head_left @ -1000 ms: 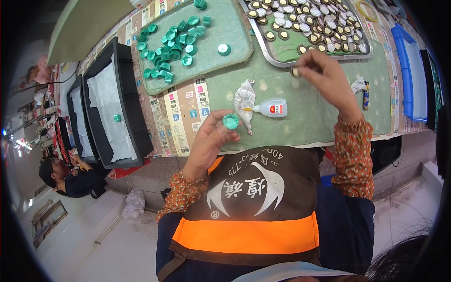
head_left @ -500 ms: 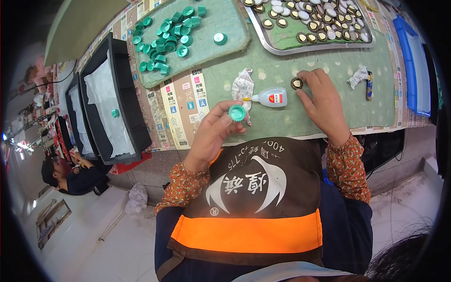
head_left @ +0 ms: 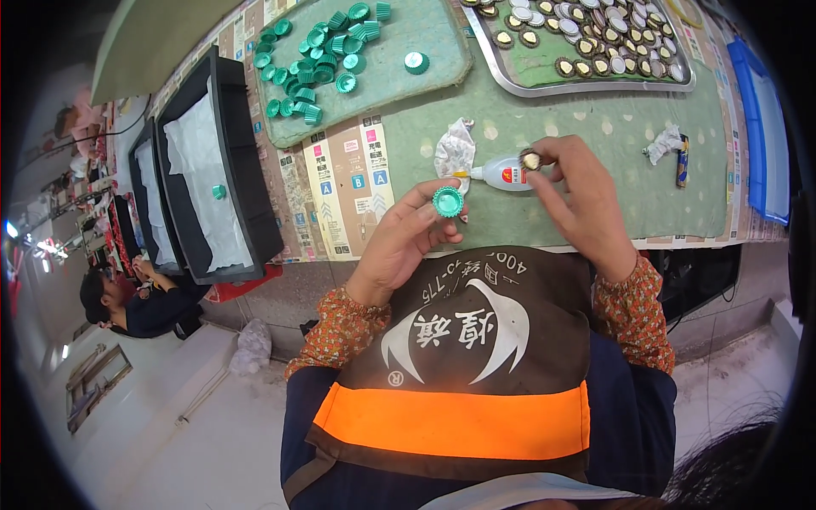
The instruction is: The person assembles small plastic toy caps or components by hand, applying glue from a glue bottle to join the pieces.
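Note:
My left hand (head_left: 408, 229) pinches a green fluted cup (head_left: 448, 201), its hollow side turned up. Between the thumb and fingers of my right hand (head_left: 582, 191) is a dark scalloped disc (head_left: 530, 160) with a cream-coloured centre, held over the bottle's base. A small white squeeze bottle (head_left: 503, 172) with a red label lies on the green mat, between the two hands. Its yellow nozzle rests on a crumpled white cloth (head_left: 455, 149), which is partly hidden behind my left hand.
Many green cups (head_left: 319, 55) lie on a pale green board (head_left: 399, 89), and one white-topped cup (head_left: 416, 63) stands apart. A metal tray (head_left: 586, 88) holds many discs. Two black bins (head_left: 246, 170) lined with white stand left; a blue tray (head_left: 756, 127) sits right, past a small tube (head_left: 682, 161).
My right hand has moved left and lifted the dark disc toward the bottle, tilting it. My left hand still holds the green cup. The whole view has shifted slightly.

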{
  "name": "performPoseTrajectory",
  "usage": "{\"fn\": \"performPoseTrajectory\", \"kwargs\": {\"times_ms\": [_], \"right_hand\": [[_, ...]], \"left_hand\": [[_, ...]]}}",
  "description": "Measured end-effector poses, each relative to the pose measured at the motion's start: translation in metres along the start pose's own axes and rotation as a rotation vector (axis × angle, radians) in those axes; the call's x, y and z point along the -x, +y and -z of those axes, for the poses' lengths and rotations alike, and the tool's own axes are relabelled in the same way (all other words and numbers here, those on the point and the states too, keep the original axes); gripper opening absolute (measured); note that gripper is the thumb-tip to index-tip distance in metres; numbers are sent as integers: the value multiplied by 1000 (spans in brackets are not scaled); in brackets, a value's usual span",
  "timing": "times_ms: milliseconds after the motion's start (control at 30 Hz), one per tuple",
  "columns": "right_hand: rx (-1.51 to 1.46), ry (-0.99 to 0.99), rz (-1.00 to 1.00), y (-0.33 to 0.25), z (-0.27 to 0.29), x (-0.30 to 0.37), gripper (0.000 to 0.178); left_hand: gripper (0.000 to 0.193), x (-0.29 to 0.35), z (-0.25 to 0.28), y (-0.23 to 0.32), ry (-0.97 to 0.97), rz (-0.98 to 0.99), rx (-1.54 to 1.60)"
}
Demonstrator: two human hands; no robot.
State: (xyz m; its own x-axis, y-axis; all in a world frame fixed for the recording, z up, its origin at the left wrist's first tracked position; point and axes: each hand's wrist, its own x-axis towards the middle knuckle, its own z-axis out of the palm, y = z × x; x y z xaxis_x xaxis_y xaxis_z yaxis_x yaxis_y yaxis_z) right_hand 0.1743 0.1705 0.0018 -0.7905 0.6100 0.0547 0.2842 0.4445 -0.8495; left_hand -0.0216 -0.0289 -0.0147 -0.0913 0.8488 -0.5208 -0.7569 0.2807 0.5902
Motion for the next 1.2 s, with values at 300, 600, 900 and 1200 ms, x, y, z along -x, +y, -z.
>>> {"fn": "performPoseTrajectory", "kwargs": {"times_ms": [300, 600, 900, 1200], "right_hand": [[61, -83, 271, -48, -35, 5, 38], [114, -93, 280, -48, -43, 8, 36], [111, -92, 274, -50, -41, 9, 36], [129, -148, 260, -39, -47, 14, 37]], "left_hand": [[46, 0, -6, 1, 13, 20, -8], [47, 0, -5, -4, 3, 25, -35], [45, 0, -3, -5, -12, 17, -79], [41, 4, -9, -7, -7, 24, -264]]}}
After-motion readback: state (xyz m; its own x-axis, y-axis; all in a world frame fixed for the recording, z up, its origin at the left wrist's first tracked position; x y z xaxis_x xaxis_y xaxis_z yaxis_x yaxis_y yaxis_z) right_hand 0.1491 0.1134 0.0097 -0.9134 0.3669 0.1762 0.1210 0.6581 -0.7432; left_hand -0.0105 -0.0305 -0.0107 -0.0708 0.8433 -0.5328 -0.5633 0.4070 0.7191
